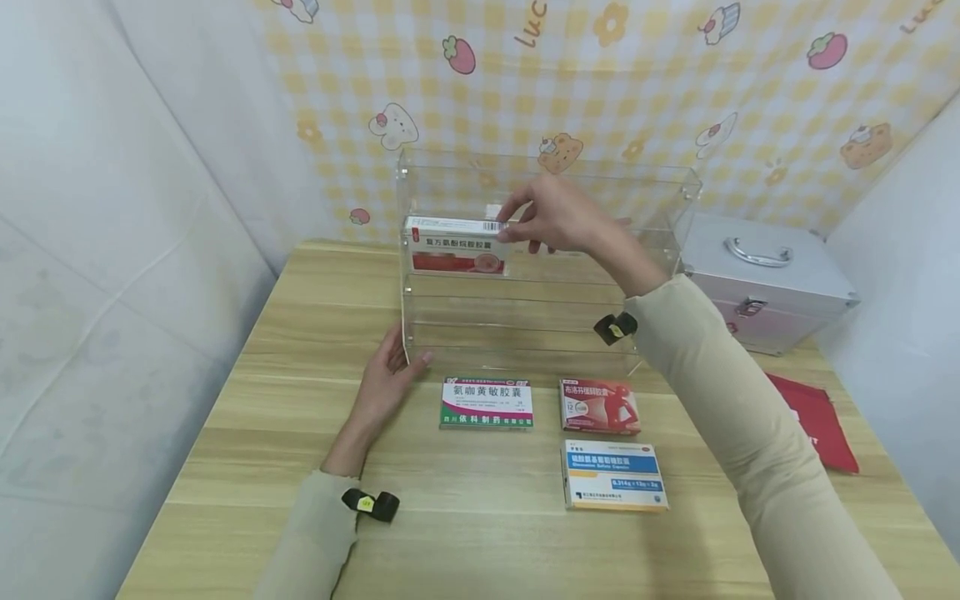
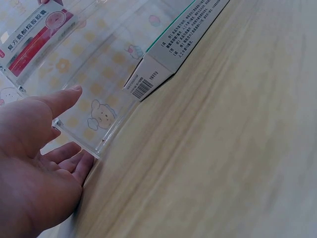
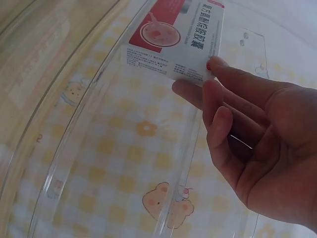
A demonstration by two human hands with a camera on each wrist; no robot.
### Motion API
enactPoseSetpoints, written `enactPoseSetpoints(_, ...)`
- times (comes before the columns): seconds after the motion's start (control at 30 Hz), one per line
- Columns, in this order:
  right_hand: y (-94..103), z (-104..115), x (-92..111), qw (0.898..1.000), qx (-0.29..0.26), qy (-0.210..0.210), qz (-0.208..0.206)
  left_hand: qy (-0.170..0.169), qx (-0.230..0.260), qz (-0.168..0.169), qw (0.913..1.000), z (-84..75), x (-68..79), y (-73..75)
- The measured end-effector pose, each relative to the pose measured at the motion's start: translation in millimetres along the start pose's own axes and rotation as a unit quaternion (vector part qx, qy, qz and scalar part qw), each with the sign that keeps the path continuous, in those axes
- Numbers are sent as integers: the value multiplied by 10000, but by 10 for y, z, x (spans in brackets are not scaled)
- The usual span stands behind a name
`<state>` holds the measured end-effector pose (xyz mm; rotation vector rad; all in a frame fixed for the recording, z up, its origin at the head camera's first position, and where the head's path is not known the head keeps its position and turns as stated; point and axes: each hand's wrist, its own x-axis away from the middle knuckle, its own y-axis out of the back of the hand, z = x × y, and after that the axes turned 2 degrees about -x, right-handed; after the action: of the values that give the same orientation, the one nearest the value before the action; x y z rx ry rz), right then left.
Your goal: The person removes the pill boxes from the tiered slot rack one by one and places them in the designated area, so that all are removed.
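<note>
My right hand (image 1: 551, 217) pinches the right end of a white and red medicine box (image 1: 453, 252), thumb and fingertips at its corner. The box stands upright at the left of an upper tier of a clear acrylic display rack (image 1: 517, 336). In the right wrist view the box (image 3: 173, 37) has its printed end towards my right hand (image 3: 267, 134). My left hand (image 1: 382, 383) holds the rack's lower left edge. The left wrist view shows this hand (image 2: 39, 163) with its thumb across the side panel and its fingers at the bottom corner.
On the wooden table (image 1: 465, 542) before the rack lie a green and white medicine box (image 1: 487, 403), a red box (image 1: 600, 407) and a blue and white box (image 1: 615, 475). A silver case (image 1: 765, 275) and a red cloth pouch (image 1: 817, 421) are at the right.
</note>
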<state>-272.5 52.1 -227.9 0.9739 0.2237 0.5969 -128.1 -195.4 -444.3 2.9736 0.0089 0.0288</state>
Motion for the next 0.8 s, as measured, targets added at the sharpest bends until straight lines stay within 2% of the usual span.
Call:
enactPoseSetpoints(0.17,3,12,17,9997,178,132,-122,-27,-107,6,9999,-86,26,-8)
enactPoseSetpoints(0.6,83,34,78,9989,-14,161,-443,-35,-108,26,9999,-71,35,-16)
enactPoseSetpoints(0.7,144,55,94,9984,-45,220,-525,-41,-49,23,10000,-16,17,-14)
enactPoseSetpoints(0.8,217,89,125,9976,-76,281,-624,-38,-2,-38,10000,118,-26,-13)
